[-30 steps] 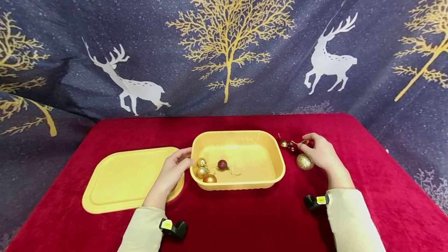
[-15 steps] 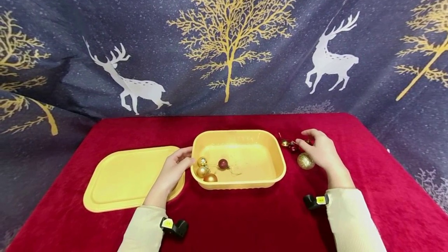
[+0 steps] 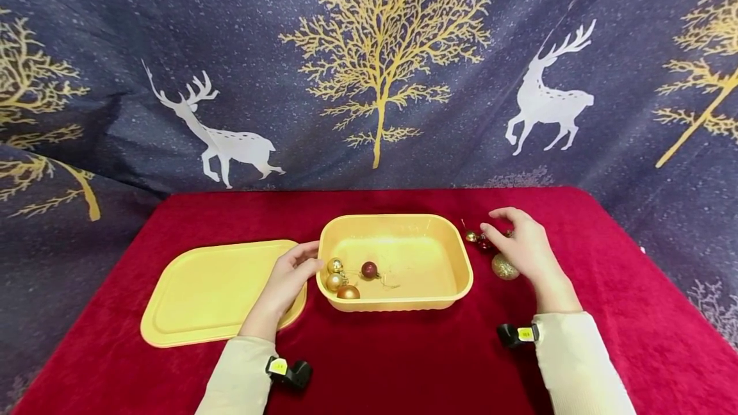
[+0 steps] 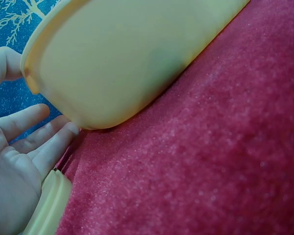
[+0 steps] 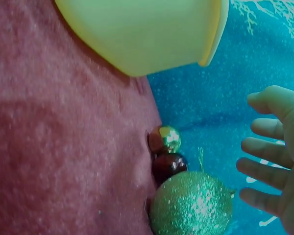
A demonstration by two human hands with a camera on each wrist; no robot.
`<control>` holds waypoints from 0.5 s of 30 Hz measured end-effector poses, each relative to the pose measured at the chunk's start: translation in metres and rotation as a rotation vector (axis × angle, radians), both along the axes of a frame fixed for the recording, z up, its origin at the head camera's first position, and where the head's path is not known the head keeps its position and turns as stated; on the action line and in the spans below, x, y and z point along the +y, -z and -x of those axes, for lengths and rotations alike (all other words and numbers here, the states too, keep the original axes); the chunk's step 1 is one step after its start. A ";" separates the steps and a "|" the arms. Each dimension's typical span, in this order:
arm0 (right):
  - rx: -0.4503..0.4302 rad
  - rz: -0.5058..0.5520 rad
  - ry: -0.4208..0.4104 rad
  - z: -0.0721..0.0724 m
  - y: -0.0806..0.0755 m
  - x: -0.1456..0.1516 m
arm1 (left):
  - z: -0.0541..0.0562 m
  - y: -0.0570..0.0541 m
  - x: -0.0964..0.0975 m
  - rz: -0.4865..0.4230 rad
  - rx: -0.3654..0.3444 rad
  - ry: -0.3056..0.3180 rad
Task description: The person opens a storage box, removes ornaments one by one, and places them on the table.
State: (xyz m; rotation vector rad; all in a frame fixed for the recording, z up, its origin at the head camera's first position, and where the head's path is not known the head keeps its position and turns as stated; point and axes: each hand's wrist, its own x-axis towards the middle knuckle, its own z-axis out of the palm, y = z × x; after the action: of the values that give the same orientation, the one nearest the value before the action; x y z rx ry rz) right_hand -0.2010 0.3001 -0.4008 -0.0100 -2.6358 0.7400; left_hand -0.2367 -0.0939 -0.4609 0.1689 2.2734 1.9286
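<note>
My left hand touches the left end of a yellow plastic box, its thumb and fingers extended. In the left wrist view, the fingertips meet the box's lower edge. Inside the box lie a dark red bauble with a string and several gold baubles at the left. Over the ornaments right of the box, my right hand is spread and holds nothing. Below it are a large gold glitter bauble, a dark red bauble and a small shiny gold bauble.
A flat yellow lid lies left of the box, partly behind the left forearm. Red cloth covers the table. Behind it hangs a dark blue backdrop printed with trees and deer.
My right hand has lifted a little and shifted left, its thumb and fingers parting from the ornaments. The left hand stays at the box, and the baubles in the box keep their places.
</note>
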 end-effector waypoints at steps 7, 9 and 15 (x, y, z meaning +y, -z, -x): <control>0.003 0.004 -0.036 -0.001 -0.004 -0.011 | 0.000 0.001 0.000 0.003 0.000 0.002; -0.008 0.010 -0.045 -0.002 -0.006 -0.014 | 0.001 0.001 0.000 0.007 0.001 0.003; -0.011 0.013 -0.066 -0.003 -0.008 -0.023 | 0.001 0.002 0.000 0.007 -0.002 0.004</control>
State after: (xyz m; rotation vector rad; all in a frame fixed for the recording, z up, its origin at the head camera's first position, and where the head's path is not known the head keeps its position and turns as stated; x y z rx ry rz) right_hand -0.1980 0.2770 -0.3926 0.0707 -2.6527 0.7808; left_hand -0.2377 -0.0943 -0.4634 0.1709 2.2764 1.9174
